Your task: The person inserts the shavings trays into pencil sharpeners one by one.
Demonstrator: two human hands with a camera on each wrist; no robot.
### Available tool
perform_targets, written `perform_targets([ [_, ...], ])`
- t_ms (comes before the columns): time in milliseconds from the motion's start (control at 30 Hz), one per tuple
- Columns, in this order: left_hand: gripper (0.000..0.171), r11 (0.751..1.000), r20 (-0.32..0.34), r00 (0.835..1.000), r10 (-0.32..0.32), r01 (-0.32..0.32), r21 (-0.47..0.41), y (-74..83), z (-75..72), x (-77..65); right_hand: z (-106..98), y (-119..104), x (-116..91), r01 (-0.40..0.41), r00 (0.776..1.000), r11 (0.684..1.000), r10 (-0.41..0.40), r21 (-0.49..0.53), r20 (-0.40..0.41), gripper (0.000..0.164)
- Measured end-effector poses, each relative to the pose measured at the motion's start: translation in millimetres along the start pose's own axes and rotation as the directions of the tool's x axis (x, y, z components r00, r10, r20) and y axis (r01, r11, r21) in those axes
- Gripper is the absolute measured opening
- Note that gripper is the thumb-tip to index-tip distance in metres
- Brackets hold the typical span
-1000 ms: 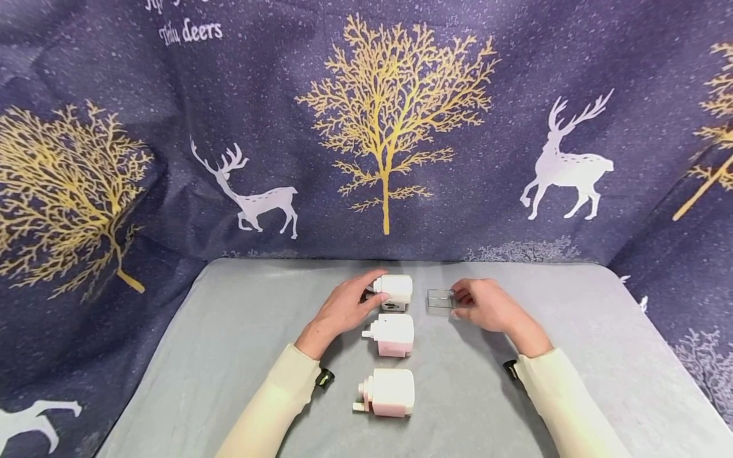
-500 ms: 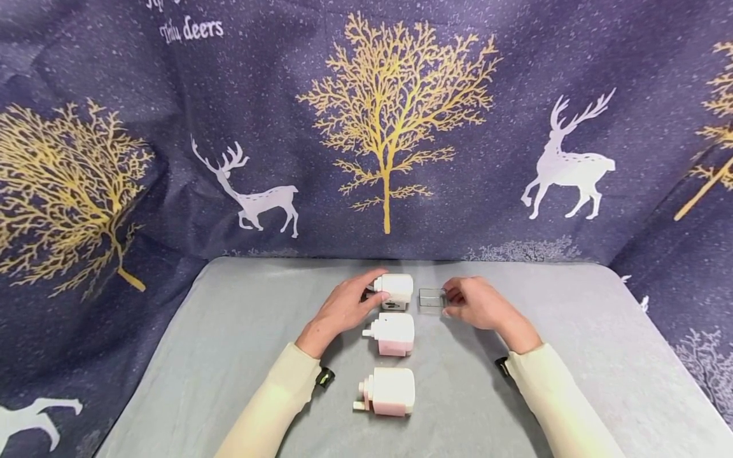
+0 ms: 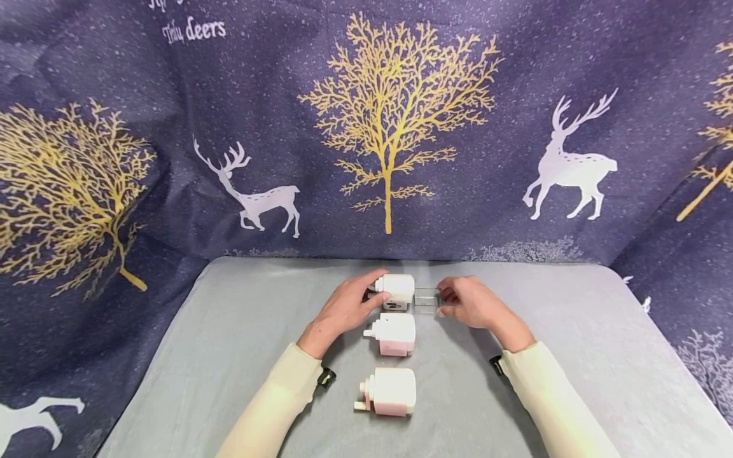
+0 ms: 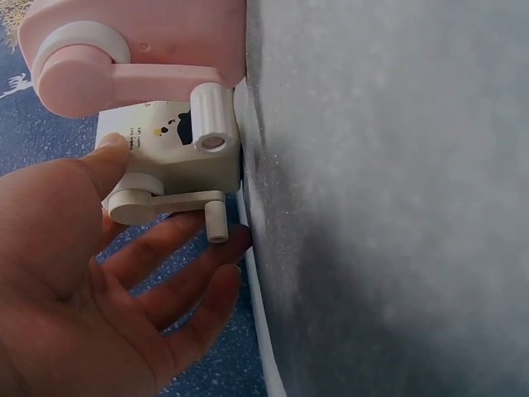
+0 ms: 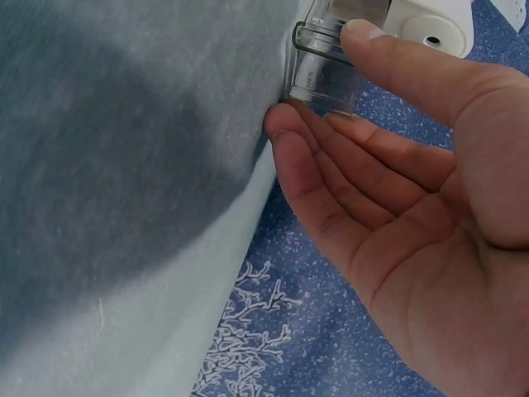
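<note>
At the back of the table my left hand (image 3: 346, 305) grips a white crank pencil sharpener (image 3: 399, 286) between thumb and fingers. Its crank handle (image 4: 216, 219) points back toward my palm in the left wrist view, and a small dark print shows on its side. My right hand (image 3: 472, 302) pinches a clear plastic shavings drawer (image 3: 425, 299) by its outer end. In the right wrist view the drawer (image 5: 326, 74) reaches the sharpener's white body (image 5: 442, 21), whose round pencil hole shows above. Both hands stay low over the tabletop.
In front of the white sharpener stands a pink-and-white crank sharpener (image 3: 396, 334), close to it. A second pink-and-white sharpener (image 3: 395, 391) is nearer me in the same line. A dark blue cloth (image 3: 258, 114) with deer and trees hangs behind the grey table (image 3: 229, 331).
My right hand has moved left with the clear drawer, closing the gap to the white sharpener. My left hand has kept its grip there, nearly still.
</note>
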State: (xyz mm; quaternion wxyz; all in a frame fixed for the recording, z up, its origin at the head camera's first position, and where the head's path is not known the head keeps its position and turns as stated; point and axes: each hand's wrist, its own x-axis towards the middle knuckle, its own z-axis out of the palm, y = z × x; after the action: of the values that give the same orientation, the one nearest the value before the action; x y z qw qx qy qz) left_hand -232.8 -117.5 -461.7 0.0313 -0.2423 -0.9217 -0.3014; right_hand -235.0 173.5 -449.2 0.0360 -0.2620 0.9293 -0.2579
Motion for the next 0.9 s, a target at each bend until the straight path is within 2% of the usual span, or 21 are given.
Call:
perform_targets([
  [900,0.056,1.000,-0.004,1.000,0.002,-0.002,0.016,-1.7,1.4,1.3,5.1,-9.2,10.5,0.007,1.000,1.000,-0.007,0.020,0.001,0.045],
])
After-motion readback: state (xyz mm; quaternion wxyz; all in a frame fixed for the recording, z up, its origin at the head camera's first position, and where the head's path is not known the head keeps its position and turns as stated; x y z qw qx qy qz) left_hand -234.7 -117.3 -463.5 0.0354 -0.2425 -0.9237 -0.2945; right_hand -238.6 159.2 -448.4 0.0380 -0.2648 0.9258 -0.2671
